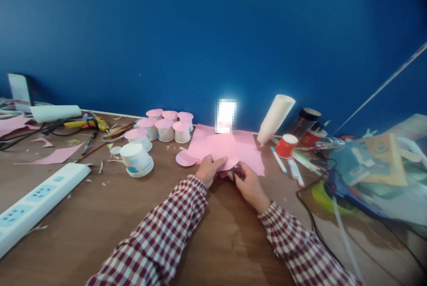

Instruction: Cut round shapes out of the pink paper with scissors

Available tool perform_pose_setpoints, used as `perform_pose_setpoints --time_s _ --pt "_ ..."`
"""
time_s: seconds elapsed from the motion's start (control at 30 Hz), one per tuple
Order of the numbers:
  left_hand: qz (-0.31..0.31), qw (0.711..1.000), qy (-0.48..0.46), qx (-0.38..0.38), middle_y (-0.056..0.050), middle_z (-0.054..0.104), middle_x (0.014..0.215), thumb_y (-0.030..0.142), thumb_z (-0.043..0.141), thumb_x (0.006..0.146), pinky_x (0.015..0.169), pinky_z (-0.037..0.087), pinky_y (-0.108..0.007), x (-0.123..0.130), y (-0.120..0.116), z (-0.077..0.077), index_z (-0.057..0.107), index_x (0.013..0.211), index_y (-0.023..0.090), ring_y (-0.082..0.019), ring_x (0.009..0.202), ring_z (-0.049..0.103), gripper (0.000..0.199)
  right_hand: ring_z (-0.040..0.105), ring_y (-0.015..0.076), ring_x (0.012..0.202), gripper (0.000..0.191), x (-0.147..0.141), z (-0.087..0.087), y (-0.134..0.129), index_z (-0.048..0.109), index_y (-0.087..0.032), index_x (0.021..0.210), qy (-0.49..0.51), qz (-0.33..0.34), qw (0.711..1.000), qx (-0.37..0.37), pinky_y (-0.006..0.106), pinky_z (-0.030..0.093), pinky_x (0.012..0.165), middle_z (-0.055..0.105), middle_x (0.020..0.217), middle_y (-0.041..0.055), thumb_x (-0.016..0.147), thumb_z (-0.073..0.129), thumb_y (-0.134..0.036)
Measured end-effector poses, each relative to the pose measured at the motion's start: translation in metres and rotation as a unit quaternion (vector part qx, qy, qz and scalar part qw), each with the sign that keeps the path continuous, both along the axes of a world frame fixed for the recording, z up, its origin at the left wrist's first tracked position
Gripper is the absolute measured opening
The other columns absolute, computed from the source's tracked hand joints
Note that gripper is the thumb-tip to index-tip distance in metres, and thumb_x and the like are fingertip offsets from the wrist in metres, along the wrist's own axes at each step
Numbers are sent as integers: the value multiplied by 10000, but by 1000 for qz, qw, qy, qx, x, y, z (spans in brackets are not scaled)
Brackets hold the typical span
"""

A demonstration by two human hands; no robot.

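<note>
My left hand (211, 169) pinches a piece of pink paper (222, 146) between thumb and fingers, near the middle of the table. At the paper's lower right edge, my right hand (248, 183) is closed around the dark handles of scissors (233, 175); their blades are mostly hidden by the paper and fingers. Beneath and behind lie larger pink sheets (251, 152). A pink paper disc (184, 158) rests just left of my left hand.
Several paper cups topped with pink discs (164, 124) stand at the left, near stacked white cups (135, 157). A power strip (40, 197) lies front left. To the right are a tall cup stack (275, 117), a red cup (286, 146), markers (279, 160) and a blue glue gun (350, 197) with cables.
</note>
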State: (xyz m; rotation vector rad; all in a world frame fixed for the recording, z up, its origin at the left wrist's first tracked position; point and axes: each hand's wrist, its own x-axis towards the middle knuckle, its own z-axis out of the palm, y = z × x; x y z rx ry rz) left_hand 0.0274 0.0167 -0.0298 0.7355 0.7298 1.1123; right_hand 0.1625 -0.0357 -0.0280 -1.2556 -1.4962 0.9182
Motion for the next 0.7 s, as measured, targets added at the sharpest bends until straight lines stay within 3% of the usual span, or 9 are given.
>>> perform_pose_setpoints --time_s 0.3,0.43,0.53,0.7 --pt "22 999 -27 -21 -114 708 784 188 761 653 641 554 -302 -1 0 2 651 894 58 -196 714 669 295 644 189 753 375 1 -4 3 583 -143 1088 16 -27 999 -16 306 510 695 686 854 71 772 653 -334" --pt "62 996 -52 -39 -64 678 677 196 769 642 582 537 -258 -2 0 7 629 788 82 -154 632 647 232 595 162 678 467 3 -6 5 569 -127 1125 48 -45 997 -28 269 476 590 649 794 50 748 675 -380" --pt "100 992 -44 -65 -31 656 629 210 784 624 520 497 -210 -2 0 9 617 778 97 -120 566 622 254 576 148 669 465 2 -7 5 572 -140 1125 70 -30 997 -27 254 461 574 639 791 40 747 680 -387" --pt "136 987 -56 -65 -43 681 685 217 802 594 565 505 -228 2 0 7 613 799 105 -128 604 638 301 560 139 678 413 0 -5 3 575 -166 1061 92 -4 995 -31 243 448 590 614 774 19 728 711 -368"
